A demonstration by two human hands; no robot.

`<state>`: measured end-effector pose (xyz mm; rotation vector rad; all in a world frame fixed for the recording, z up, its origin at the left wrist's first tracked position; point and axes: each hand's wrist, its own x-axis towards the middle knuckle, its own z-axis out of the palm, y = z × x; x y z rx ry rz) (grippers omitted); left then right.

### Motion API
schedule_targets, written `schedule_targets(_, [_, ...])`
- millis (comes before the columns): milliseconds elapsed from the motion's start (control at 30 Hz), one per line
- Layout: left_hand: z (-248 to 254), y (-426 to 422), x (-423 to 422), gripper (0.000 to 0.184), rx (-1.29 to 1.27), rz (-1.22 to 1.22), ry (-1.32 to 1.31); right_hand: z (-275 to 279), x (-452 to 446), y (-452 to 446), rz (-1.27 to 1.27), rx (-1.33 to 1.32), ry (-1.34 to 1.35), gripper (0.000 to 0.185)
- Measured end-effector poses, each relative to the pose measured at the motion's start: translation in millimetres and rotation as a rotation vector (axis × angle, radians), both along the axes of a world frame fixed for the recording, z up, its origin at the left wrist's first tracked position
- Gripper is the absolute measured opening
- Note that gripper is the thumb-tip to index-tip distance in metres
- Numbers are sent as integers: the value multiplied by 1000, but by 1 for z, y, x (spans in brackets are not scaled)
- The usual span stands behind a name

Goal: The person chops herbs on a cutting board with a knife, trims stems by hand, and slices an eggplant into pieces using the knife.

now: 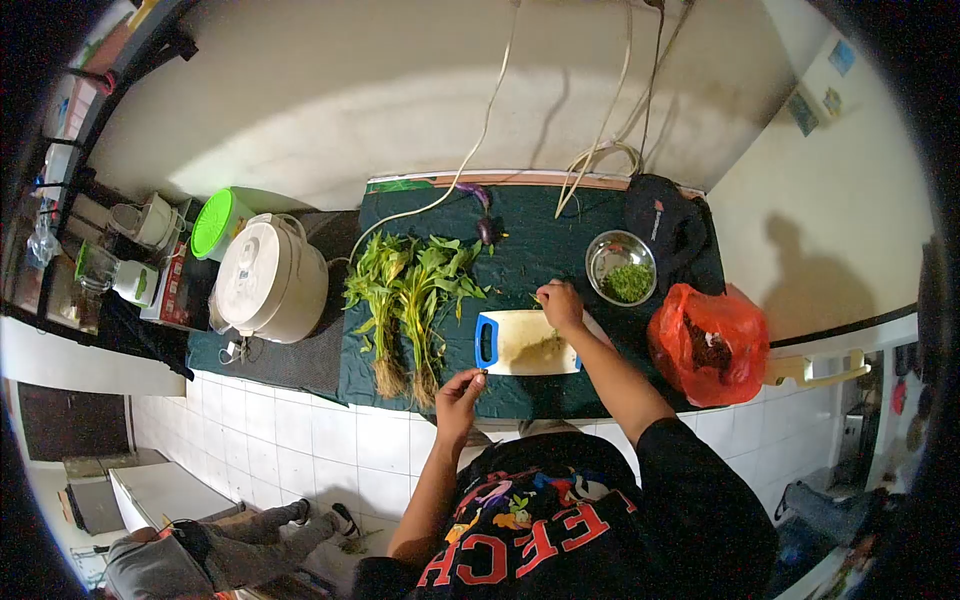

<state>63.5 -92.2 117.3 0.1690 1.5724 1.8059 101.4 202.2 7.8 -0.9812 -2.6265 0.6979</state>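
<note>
A cutting board (520,348) with blue ends and a handle slot lies near the table's front edge, with dark green smears and bits on its surface. At its near left corner, my left hand (456,404) is closed, thumb and finger pinched on the edge. My right hand (560,304) reaches over the board's far edge with its fingers bent together; small green bits show by the fingertips, but what they hold is unclear. Leafy greens with roots (415,300) lie left of the board. Chopped greens (628,283) sit in a steel bowl (597,262) to the right.
A red plastic bag (740,345) with dark contents stands at the right edge. An eggplant (486,228) and a black bag (665,215) lie at the back. The rice cooker (270,280) and green-lidded container (212,225) are left. Another person (180,560) is lower left.
</note>
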Motion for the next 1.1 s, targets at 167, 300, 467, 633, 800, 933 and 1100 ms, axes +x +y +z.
schedule_targets(167, [1, 13, -9, 21, -37, -33, 22, 16, 5, -16, -14, 15, 24, 13])
schedule_targets(300, [3, 28, -11, 22, -57, -51, 2, 8, 0, -18, -50, 71, -19, 12])
schedule_targets(467, [-5, 35, -7, 22, -52, -80, -14, -9, -11, -17, 7, 244, -111, 11])
schedule_targets(633, [-6, 45, -5, 22, -100, -56, -45, -17, -12, -14, 59, 356, -88, 11])
schedule_targets(800, [-2, 59, -13, 24, 1, -11, -166, 55, 7, -37, 24, -312, 214, 13])
schedule_targets(933, [7, 77, -11, 24, 7, 27, -199, 138, 36, -69, 50, -620, 218, 18])
schedule_targets(1100, [15, 95, 1, 20, 61, -14, -236, 152, 54, -82, 23, -661, 280, 15])
